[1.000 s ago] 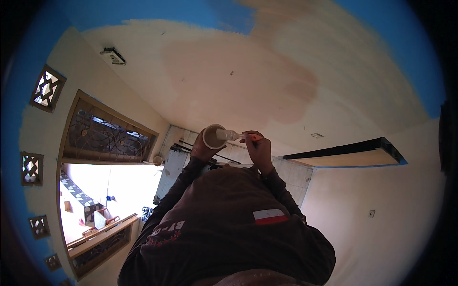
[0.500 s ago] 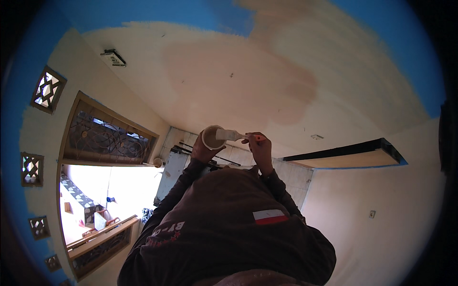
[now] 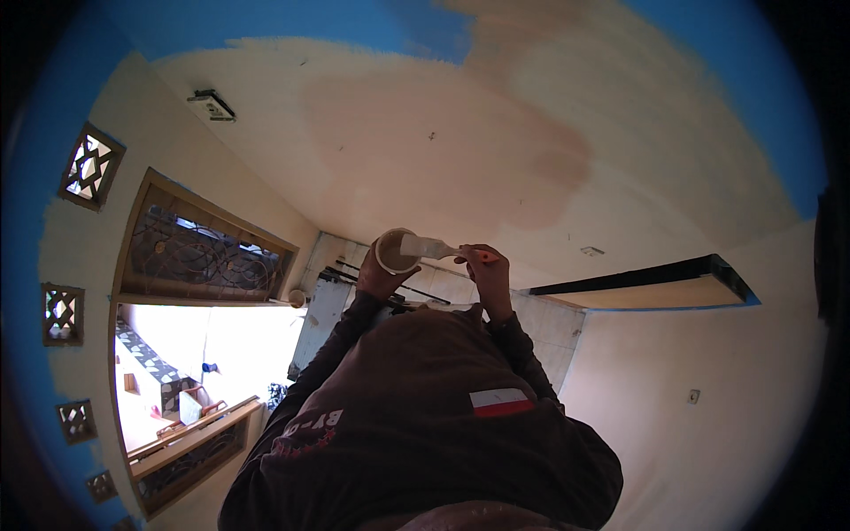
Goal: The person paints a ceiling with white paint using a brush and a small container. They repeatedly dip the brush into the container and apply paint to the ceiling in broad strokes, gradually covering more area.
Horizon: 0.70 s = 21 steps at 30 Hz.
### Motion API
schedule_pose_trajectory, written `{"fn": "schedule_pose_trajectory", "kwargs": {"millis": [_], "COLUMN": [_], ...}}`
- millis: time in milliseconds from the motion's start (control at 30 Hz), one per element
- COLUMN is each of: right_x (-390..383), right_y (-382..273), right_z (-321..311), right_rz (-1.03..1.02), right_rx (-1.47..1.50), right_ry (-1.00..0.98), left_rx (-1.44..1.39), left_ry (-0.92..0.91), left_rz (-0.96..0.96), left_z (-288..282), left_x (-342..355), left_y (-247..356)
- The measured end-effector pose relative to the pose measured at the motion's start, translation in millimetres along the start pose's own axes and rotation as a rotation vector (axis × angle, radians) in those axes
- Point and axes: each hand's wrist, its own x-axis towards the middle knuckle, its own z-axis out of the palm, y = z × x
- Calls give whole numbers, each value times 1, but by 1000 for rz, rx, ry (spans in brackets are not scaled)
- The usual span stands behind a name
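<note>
Dark sleeves rise from lower edge to both hands overhead. Left hand (image 3: 379,281) grip wrapped round one small round cup (image 3: 395,252), held at centre frame. Right hand (image 3: 487,274) grip pinching orange handle of one flat brush (image 3: 427,246), bristles resting at cup rim. Step looks like loading brush; next move likely calls for lifting bristles clear without drips. Beyond: ceiling (image 3: 496,150) with one darker patch.

A small round white cup (image 3: 395,252) is held up in the left hand (image 3: 382,280), tipped so its open mouth faces the camera, its inside pale and greyish. A flat paintbrush (image 3: 436,249) with pale bristles and an orange handle lies across the cup's rim, gripped by the right hand (image 3: 487,273).
</note>
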Motion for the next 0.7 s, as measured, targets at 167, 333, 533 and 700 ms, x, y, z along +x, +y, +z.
{"fn": "schedule_pose_trajectory", "kwargs": {"millis": [167,333,533,700], "right_x": [0,0,-1,-2], "right_y": [1,3,-2,-3], "right_z": [-1,1,0,-4], "right_rz": [-21,-18,33,64], "right_rx": [-29,-4,-52,-100], "right_ry": [-5,-11,-12,-34], "left_rx": [-13,-15,5,-17], "left_ry": [-7,-4,4,-3], "left_rz": [-18,-40,-13,-21], "left_z": [-1,1,1,2], "left_x": [1,1,0,1], "left_y": [0,-2,-3,-5]}}
